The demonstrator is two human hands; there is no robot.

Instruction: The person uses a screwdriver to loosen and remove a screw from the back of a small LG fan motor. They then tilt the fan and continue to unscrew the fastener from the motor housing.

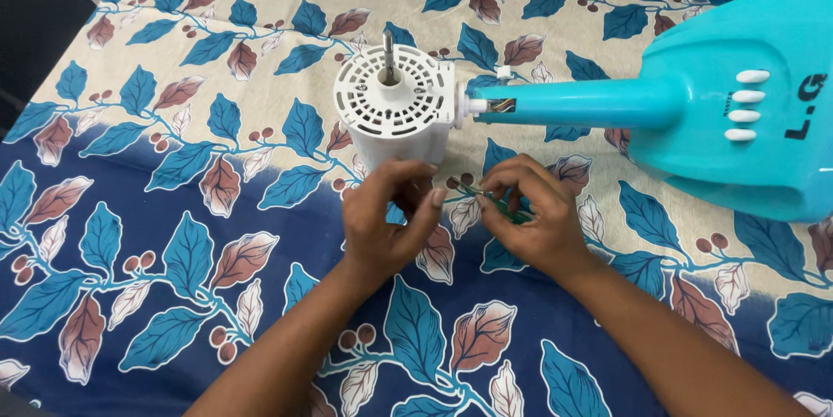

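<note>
Here a small green tool [503, 204] sits pinched between both hands' fingers [434, 198]

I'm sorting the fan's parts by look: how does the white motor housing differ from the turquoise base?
The white motor housing is a small round drum with vent holes and a metal shaft sticking up; the turquoise base is much larger, broad, smooth and unvented. The base carries a row of white push buttons; the housing has none. Both look plastic, lie on the leaf-print cloth, and are joined by the turquoise neck.
</note>
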